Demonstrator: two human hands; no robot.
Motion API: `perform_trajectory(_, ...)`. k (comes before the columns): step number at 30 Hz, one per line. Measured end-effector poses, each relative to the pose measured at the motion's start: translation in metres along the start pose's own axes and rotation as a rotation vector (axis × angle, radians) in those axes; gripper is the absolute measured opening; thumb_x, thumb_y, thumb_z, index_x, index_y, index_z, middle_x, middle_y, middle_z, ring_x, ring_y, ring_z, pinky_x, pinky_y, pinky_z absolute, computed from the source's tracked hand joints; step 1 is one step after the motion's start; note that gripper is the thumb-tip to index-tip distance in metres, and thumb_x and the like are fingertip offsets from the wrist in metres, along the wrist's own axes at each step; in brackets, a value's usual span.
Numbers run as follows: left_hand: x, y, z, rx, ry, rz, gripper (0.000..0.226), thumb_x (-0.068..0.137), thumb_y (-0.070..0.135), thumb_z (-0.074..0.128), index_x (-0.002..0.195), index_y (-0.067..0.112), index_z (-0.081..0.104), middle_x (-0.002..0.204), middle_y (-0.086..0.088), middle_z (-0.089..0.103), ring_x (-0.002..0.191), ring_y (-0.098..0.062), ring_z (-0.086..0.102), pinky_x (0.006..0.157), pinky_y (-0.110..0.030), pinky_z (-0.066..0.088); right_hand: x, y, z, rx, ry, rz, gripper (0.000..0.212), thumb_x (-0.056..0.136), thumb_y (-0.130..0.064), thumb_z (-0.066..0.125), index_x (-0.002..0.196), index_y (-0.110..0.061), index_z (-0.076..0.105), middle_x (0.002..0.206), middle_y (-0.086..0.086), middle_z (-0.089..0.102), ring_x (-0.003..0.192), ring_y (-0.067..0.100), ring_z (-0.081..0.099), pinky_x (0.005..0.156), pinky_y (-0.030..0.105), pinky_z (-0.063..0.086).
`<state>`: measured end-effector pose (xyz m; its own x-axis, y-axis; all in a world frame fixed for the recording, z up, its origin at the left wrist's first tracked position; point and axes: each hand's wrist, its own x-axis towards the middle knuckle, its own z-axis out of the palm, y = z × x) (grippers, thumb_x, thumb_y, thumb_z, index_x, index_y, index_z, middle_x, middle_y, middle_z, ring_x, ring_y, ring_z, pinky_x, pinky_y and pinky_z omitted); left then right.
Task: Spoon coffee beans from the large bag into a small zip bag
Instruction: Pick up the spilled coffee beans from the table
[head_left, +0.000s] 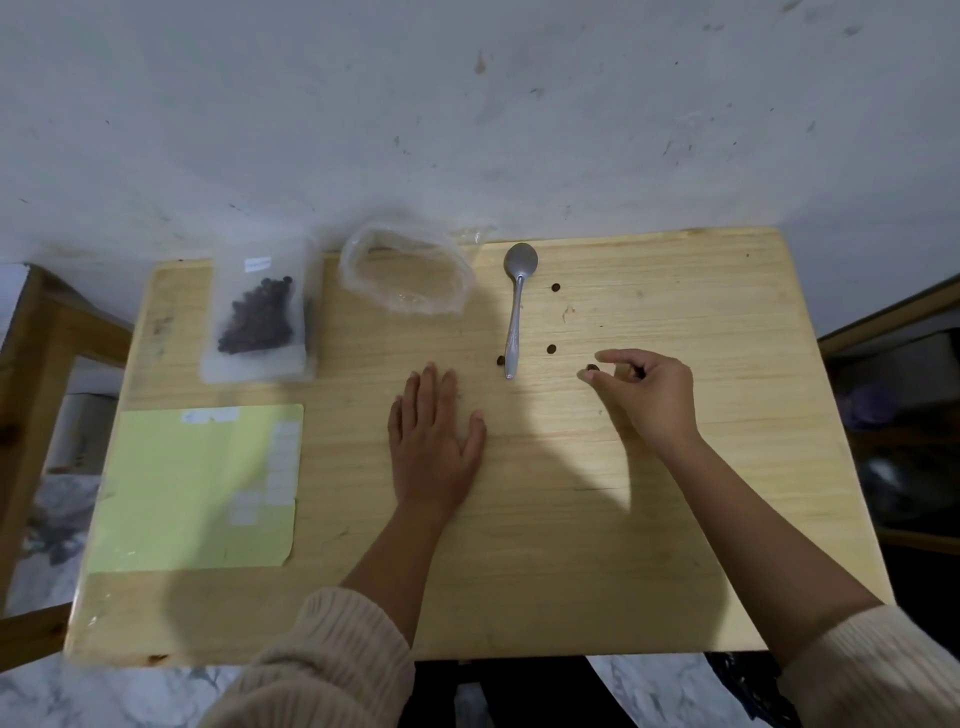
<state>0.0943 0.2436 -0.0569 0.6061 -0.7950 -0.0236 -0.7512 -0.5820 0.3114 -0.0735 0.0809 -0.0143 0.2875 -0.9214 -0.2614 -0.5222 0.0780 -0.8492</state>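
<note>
Reference landmark: the spoon (517, 306); it lies flat on the wooden counter (675, 519), bowl toward the wall, handle toward the person; neither hand touches it.

Large bag (405, 270): clear plastic, just left of the spoon bowl, at the far edge of the counter; mouth open, rim rolled down; the wood shows through it.

Small zip bag (257, 317): frosted, farther left of the spoon, beyond the large bag; it lies flat; dark coffee beans sit gathered in its middle; a white label is near its far end; whether the zip is sealed cannot be told.

Loose beans: one (555, 287) just right of the spoon neck; one (551, 349) just right of the handle; one (501, 359) at the left of the handle tip, contact not discernible.

Left hand (434, 441): left of the handle tip and nearer the person; palm down on the counter; fingers (428, 395) straight and close together, thumb spread; it holds nothing.

Right hand (649, 395): right of the handle tip, near it; thumb and forefinger clamped on a pinched bean (592, 368); the remaining fingers are curled.

Green sheet (202, 488): well left of the spoon, on the near side of the small zip bag; flat on the counter.
</note>
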Motion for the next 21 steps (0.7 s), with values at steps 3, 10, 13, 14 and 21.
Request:
perform_trajectory(3, 0.001, -0.002, 0.002, 0.033, -0.057, 0.013, 0.069, 0.089, 0.054, 0.021, 0.150, 0.021, 0.018, 0.158, -0.001, 0.011, 0.146, -0.016, 0.003, 0.117, -0.037, 0.000, 0.004, 0.004, 0.003, -0.113, -0.028, -0.023, 0.015, 0.075, -0.025, 0.077, 0.087, -0.018, 0.073, 0.052, -0.007, 0.041, 0.045, 0.006, 0.037, 0.055, 0.022, 0.036)
perform_trajectory(10, 0.001, -0.002, 0.003, 0.043, -0.072, 0.006, 0.069, 0.089, 0.055, 0.021, 0.151, 0.023, 0.014, 0.159, 0.000, 0.006, 0.146, -0.015, -0.002, 0.117, -0.037, 0.000, 0.005, -0.010, 0.002, -0.163, -0.081, 0.005, 0.026, 0.093, -0.022, 0.048, 0.070, -0.012, 0.052, 0.062, -0.005, 0.050, 0.058, 0.009, 0.045, 0.051, 0.014, 0.037)
perform_trajectory(13, 0.001, -0.002, 0.002, 0.037, -0.076, 0.005, 0.069, 0.090, 0.055, 0.021, 0.150, 0.023, 0.014, 0.159, 0.001, 0.006, 0.145, -0.014, -0.002, 0.117, -0.036, 0.000, 0.008, -0.015, 0.004, 0.077, -0.087, 0.164, 0.033, 0.096, -0.014, 0.038, 0.063, -0.017, 0.040, 0.062, -0.005, 0.041, 0.056, 0.009, 0.036, 0.052, 0.018, 0.032)
perform_trajectory(14, 0.001, -0.002, 0.003, 0.036, -0.077, 0.004, 0.069, 0.090, 0.055, 0.022, 0.150, 0.023, 0.014, 0.159, 0.001, 0.006, 0.145, -0.014, -0.002, 0.117, -0.036, -0.001, 0.010, -0.015, 0.005, 0.220, -0.130, 0.241, 0.032, 0.094, -0.012, 0.035, 0.062, -0.017, 0.038, 0.060, -0.004, 0.038, 0.053, 0.009, 0.033, 0.049, 0.021, 0.029)
perform_trajectory(21, 0.000, -0.002, 0.001, 0.011, -0.069, 0.002, 0.069, 0.089, 0.054, 0.024, 0.150, 0.023, 0.017, 0.158, 0.001, 0.009, 0.145, -0.014, -0.001, 0.117, -0.036, 0.001, 0.010, -0.021, 0.018, 1.049, -0.254, 0.453, 0.029, 0.086, -0.012, 0.035, 0.058, -0.013, 0.039, 0.053, -0.002, 0.038, 0.039, 0.007, 0.026, 0.033, 0.016, 0.015)
